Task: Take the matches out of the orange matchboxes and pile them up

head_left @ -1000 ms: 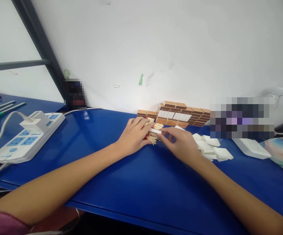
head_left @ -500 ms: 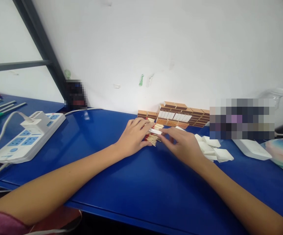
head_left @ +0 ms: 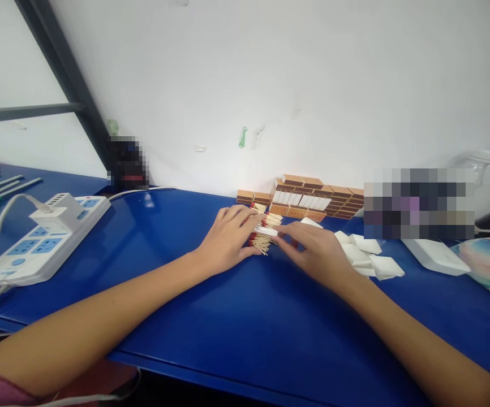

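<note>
A small white matchbox tray (head_left: 266, 231) is held over loose red-tipped matches (head_left: 261, 244). My right hand (head_left: 313, 249) pinches its right end between thumb and fingers. My left hand (head_left: 230, 237) rests at the left side of the matches, its fingers curved over them and its thumb held apart, near the tray's left end. Whether any match lies between the left fingers is hidden. More matches (head_left: 274, 219) lie just behind the tray. Against the wall stand stacked brown matchboxes (head_left: 342, 200), with a row of white trays (head_left: 300, 200) among them.
Several white trays (head_left: 366, 244) lie loose to the right of my right hand. A white box-like object (head_left: 435, 257) is farther right, beside a pastel-patterned item (head_left: 489, 260). On the left a white power strip (head_left: 45, 243) with a plugged-in cable sits on the blue table (head_left: 228, 333).
The view has shifted slightly. Both hands stay around the tray and matches, with the tray looking a little more level.
</note>
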Motion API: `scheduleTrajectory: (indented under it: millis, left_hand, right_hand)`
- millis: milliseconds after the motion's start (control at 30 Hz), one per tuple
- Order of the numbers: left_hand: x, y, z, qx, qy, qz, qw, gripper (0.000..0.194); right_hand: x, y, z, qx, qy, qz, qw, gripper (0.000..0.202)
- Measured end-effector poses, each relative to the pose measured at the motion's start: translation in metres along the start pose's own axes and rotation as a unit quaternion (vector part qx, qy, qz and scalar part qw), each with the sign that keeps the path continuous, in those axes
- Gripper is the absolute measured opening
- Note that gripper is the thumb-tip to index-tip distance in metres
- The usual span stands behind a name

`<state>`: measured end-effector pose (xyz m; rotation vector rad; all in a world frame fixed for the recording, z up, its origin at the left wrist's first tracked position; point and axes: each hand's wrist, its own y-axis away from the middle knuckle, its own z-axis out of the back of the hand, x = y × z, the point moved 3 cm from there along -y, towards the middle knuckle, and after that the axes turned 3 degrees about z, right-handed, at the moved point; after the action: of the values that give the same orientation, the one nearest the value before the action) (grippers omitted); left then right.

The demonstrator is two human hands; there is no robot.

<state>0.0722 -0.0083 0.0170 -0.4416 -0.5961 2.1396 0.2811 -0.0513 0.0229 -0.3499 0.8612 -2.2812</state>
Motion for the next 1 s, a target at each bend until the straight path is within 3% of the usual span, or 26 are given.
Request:
scheduleTrajectory:
  millis: [133, 333, 533, 667, 833, 1000]
  left_hand:
    - [-0.001, 0.002, 0.001, -0.004, -0.005, 0.005, 1.0, 0.07]
    - [-0.007, 0.004, -0.001, 0.003, -0.015, 0.009, 1.0, 0.069]
    - [-0.005, 0.005, 0.001, 0.015, -0.038, 0.017, 0.999, 0.071]
    - [-0.001, 0.006, 0.01, 0.038, -0.058, 0.019, 0.997, 0.063]
    - [0.004, -0.001, 0.035, 0.07, -0.117, 0.023, 0.99, 0.049]
    - [0.021, -0.005, 0.055, 0.206, -0.132, 0.069, 0.967, 0.048]
  right_hand:
    - [-0.004, -0.002, 0.007, -0.016, 0.023, -0.012, 1.0, 0.019]
    - [-0.019, -0.006, 0.035, -0.083, 0.057, -0.044, 0.994, 0.016]
    - [-0.041, -0.006, 0.054, -0.089, 0.064, -0.13, 0.985, 0.019]
    - [-0.064, -0.001, 0.059, -0.028, 0.052, -0.214, 0.975, 0.023]
    - [-0.089, 0.009, 0.058, 0.13, 0.117, -0.203, 0.963, 0.033]
    - [-0.104, 0.018, 0.052, 0.131, 0.176, -0.233, 0.947, 0.039]
